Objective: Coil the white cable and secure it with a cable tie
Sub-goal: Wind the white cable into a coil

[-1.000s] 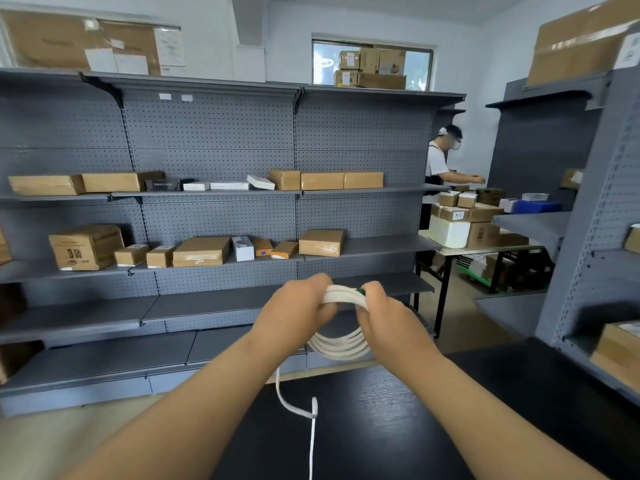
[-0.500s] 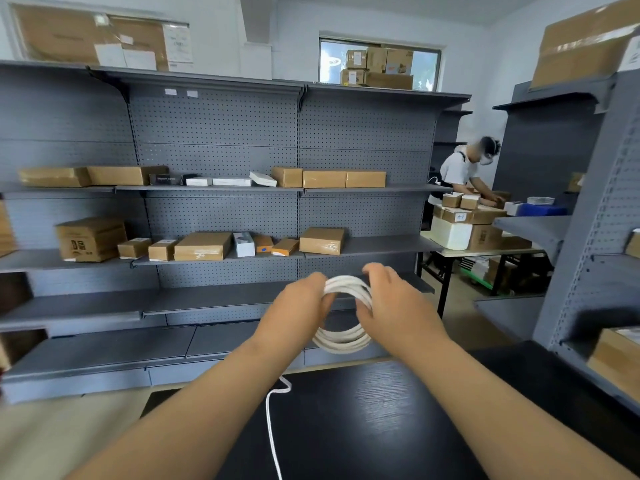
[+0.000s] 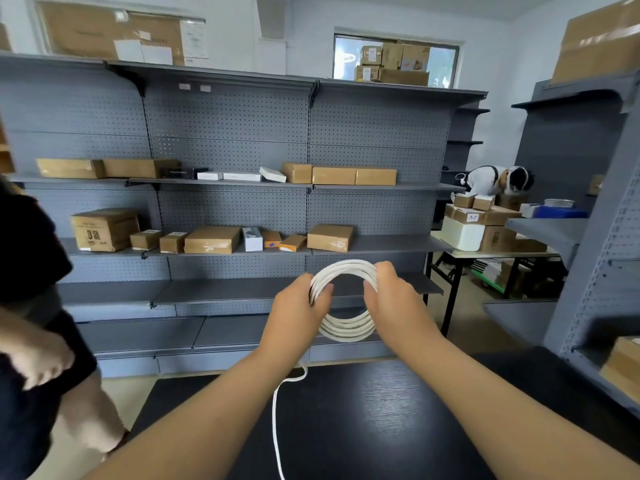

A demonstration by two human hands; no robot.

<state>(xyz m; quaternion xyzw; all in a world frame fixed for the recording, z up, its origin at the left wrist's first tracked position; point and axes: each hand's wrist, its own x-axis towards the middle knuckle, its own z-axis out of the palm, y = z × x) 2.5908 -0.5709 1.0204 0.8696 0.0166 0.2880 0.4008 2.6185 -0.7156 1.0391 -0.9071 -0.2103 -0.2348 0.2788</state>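
Black table [image 3: 381,410] nearest, w/ the loose tail of the white cable [image 3: 346,330] running across it and up under the left hand [image 3: 298,313]. Above the table's far edge the rest of the cable is a round coil, held upright in the air btwn both hands. Left hand grips the coil's left side, thumb inside the loop; right hand [image 3: 391,299] grips the right side, fingers curled round the strands. Blurred person [image 3: 31,306] at left edge. Behind: grey shelves [image 3: 228,150] w/ cardboard boxes [image 3: 212,240]. Far right, another person [image 3: 491,180] bends over stacked boxes.
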